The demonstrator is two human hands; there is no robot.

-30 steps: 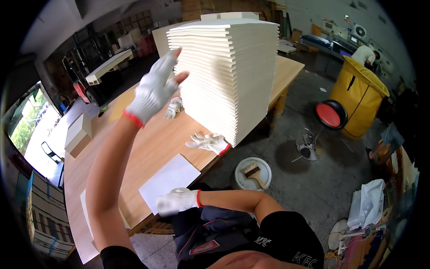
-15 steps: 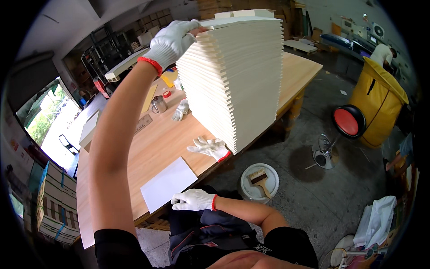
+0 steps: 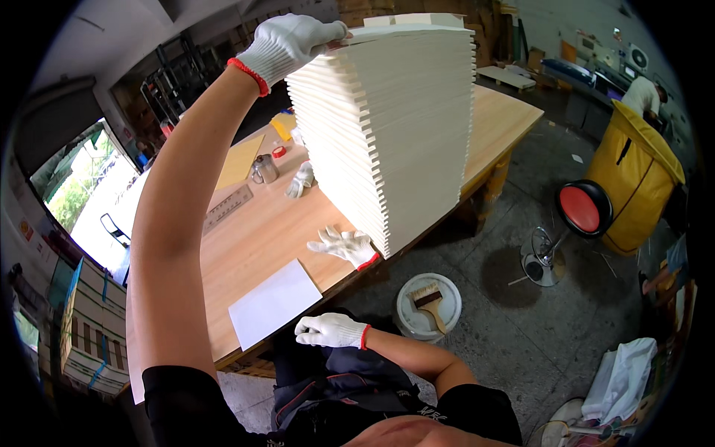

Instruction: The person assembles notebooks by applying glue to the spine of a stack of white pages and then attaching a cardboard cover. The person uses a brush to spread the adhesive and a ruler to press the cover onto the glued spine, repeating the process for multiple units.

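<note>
A tall stack of thin white boards (image 3: 421, 134), their edges stepped like teeth at the near left corner, stands on the wooden table. My left hand (image 3: 294, 43), in a white knit glove with a red cuff, reaches up to the stack's top left corner. Its fingers are closed on the edge of the top white board; the fingertips are partly hidden. My right hand (image 3: 331, 330), gloved alike, hangs above my lap beside the table edge, fingers curled and nothing visible in them. Nearest to it lies a white sheet (image 3: 275, 304). A loose white glove (image 3: 345, 247) rests against the stack's foot.
On the wooden table (image 3: 246, 257) are a ruler (image 3: 229, 205), a metal mug (image 3: 264, 169), red tape (image 3: 278, 151) and another glove (image 3: 300, 181). A bucket (image 3: 456, 298) with a brush (image 3: 430, 304) stands below. Right are a red-seated stool (image 3: 579, 208), a yellow bag (image 3: 633, 179) and a person (image 3: 642, 97).
My left hand has risen slightly at the stack's top corner, its fingers reaching a bit further over the edge. My right hand has shifted slightly right. The view has tilted a little.
</note>
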